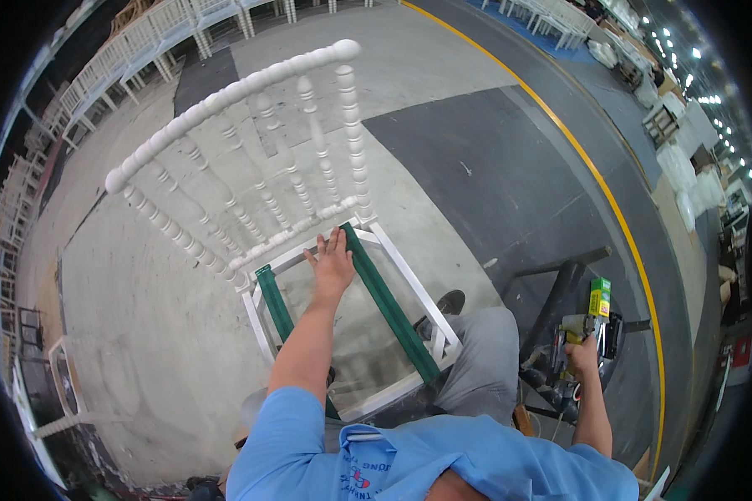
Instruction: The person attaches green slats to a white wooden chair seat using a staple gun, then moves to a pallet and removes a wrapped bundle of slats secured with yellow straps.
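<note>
A white chair (234, 75) with a turned-spindle back stands before me, its seat frame (407, 270) near my lap. Two dark green webbing straps run across the open seat, a left strap (276, 302) and a right strap (390, 309). My left hand (334, 265) lies over the back rail, fingers stretched out, fingertips against the far end of the right strap. To the right, my right hand (582, 356) is closed round the handle of what looks like a staple gun (573, 327), over a cluttered black stool. Part of the tool blends into the dark things around it.
A green and yellow box (599, 297) stands on the black stool (550, 301) at my right. Another white chair frame (67, 388) is at the left. Rows of white chairs (154, 37) fill the far left. A yellow floor line (593, 171) curves down the right side.
</note>
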`<state>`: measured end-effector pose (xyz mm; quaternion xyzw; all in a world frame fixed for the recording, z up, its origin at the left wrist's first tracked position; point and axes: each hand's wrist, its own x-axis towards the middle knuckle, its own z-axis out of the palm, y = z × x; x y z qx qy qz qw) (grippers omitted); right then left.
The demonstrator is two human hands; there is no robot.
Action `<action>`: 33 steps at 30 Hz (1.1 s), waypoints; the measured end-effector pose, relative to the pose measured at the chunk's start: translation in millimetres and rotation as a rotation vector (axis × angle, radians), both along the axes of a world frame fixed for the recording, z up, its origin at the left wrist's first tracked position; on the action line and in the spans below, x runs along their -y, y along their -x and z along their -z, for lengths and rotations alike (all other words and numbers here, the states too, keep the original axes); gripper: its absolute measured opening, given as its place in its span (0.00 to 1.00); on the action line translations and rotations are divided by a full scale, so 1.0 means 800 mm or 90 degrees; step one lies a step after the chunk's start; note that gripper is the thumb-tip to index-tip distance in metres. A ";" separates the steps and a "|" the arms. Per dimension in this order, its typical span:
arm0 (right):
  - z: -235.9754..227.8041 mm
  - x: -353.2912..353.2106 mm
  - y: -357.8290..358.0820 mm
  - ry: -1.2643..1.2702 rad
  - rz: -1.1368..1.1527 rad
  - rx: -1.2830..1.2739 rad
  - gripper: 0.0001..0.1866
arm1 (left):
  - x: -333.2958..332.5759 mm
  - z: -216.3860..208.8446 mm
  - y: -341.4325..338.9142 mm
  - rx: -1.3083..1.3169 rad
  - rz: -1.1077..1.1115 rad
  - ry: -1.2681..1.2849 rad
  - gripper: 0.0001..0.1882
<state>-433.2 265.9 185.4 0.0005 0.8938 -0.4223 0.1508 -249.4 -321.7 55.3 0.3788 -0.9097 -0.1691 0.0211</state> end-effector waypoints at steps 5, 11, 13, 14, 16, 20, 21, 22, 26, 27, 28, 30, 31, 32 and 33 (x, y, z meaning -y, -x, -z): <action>-0.099 0.214 -0.016 0.129 -0.155 0.221 0.23 | 0.001 0.012 -0.015 -0.039 -0.033 0.027 0.33; -0.034 0.480 -0.053 0.228 -0.339 0.285 0.17 | 0.001 0.006 -0.005 -0.041 -0.036 -0.048 0.34; -0.008 0.554 -0.068 0.263 -0.375 0.325 0.16 | 0.004 0.009 -0.008 -0.043 -0.042 -0.048 0.34; 0.006 0.585 -0.075 0.245 -0.380 0.313 0.16 | 0.008 0.010 -0.012 -0.042 -0.046 -0.046 0.34; 0.035 0.622 -0.080 0.206 -0.373 0.287 0.16 | 0.006 0.008 -0.009 -0.034 -0.045 -0.062 0.35; 0.072 0.653 -0.083 0.185 -0.422 0.225 0.14 | 0.006 0.011 -0.010 -0.052 -0.060 -0.076 0.34; 0.078 0.656 -0.084 0.179 -0.425 0.207 0.13 | 0.006 0.012 -0.010 -0.058 -0.062 -0.077 0.34; 0.081 0.660 -0.087 0.174 -0.430 0.191 0.13 | 0.006 0.014 -0.012 -0.062 -0.065 -0.077 0.34; 0.086 0.667 -0.091 0.157 -0.428 0.160 0.13 | 0.005 0.021 -0.014 -0.083 -0.072 -0.065 0.34; 0.086 0.668 -0.091 0.151 -0.429 0.162 0.13 | 0.004 0.022 -0.014 -0.089 -0.074 -0.060 0.34; 0.087 0.670 -0.089 0.147 -0.430 0.161 0.13 | 0.005 0.023 -0.013 -0.091 -0.074 -0.065 0.34; 0.089 0.671 -0.087 0.132 -0.431 0.162 0.13 | 0.005 0.023 -0.012 -0.093 -0.074 -0.076 0.34; 0.091 0.672 -0.085 0.125 -0.433 0.162 0.13 | 0.005 0.024 -0.011 -0.097 -0.073 -0.073 0.34; 0.093 0.673 -0.084 0.117 -0.431 0.160 0.13 | 0.005 0.024 -0.010 -0.101 -0.073 -0.071 0.34; 0.095 0.673 -0.083 0.109 -0.428 0.159 0.14 | 0.005 0.024 -0.010 -0.105 -0.072 -0.068 0.34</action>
